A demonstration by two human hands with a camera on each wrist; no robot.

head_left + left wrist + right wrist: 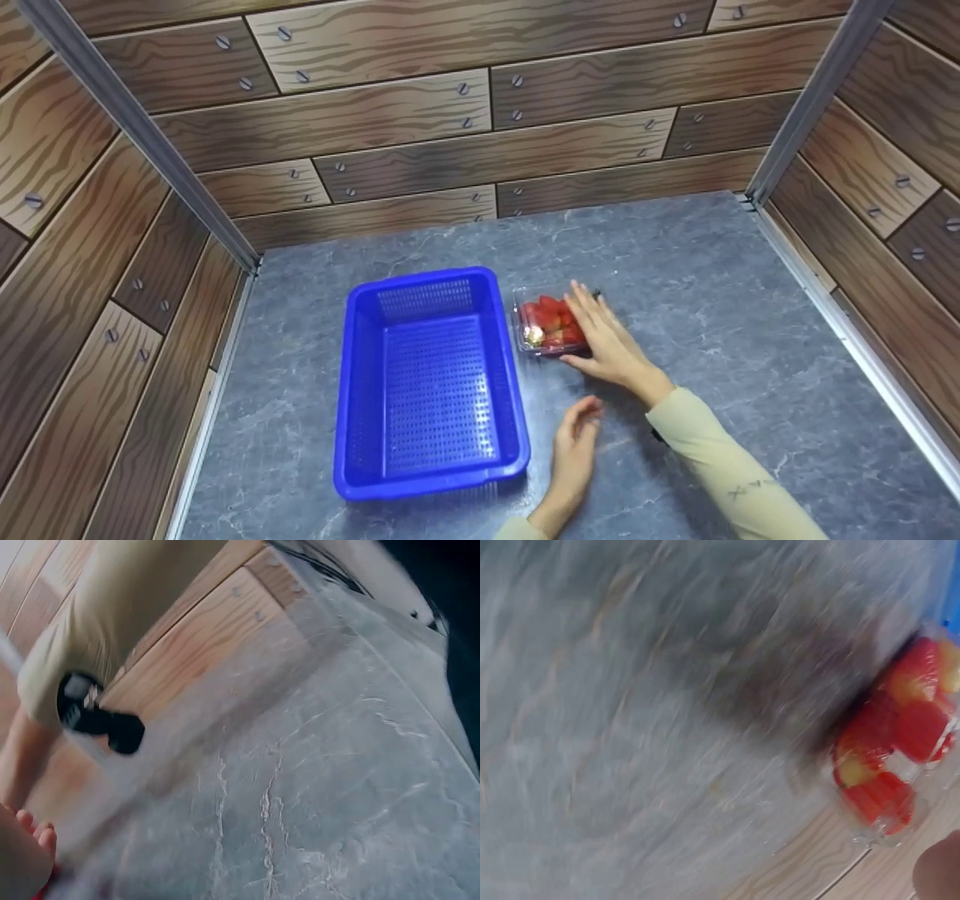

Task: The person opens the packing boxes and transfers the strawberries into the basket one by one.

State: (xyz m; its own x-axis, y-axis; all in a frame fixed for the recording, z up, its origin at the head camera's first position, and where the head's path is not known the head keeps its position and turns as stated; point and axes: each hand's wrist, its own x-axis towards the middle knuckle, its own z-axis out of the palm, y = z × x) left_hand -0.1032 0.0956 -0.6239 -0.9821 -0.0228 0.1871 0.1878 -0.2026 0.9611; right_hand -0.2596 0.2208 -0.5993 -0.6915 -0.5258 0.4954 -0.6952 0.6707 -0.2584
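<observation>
A clear plastic box of strawberries (pixel 546 322) lies on the grey marbled surface, close to the right side of a blue plastic basket (pixel 435 486). My right hand (pixel 609 343) is at the box's right side, fingers straight and overlapping its edge in the head view. Nearer to me, my left hand (pixel 574 454) hovers with loosely bent fingers and holds nothing. The right wrist view shows the strawberry box (pixel 889 742) tilted in the picture, with a blurred fingertip (pixel 939 870) below it. In the left wrist view, the right sleeve (pixel 97 637) carries a black wrist device (pixel 101 720).
The basket has perforated walls and floor, with nothing inside. Wood-plank-patterned panels (pixel 405 97) enclose the back and both sides. Metal posts (pixel 802 97) stand at the back corners, and a metal strip (pixel 862 352) runs along the right edge.
</observation>
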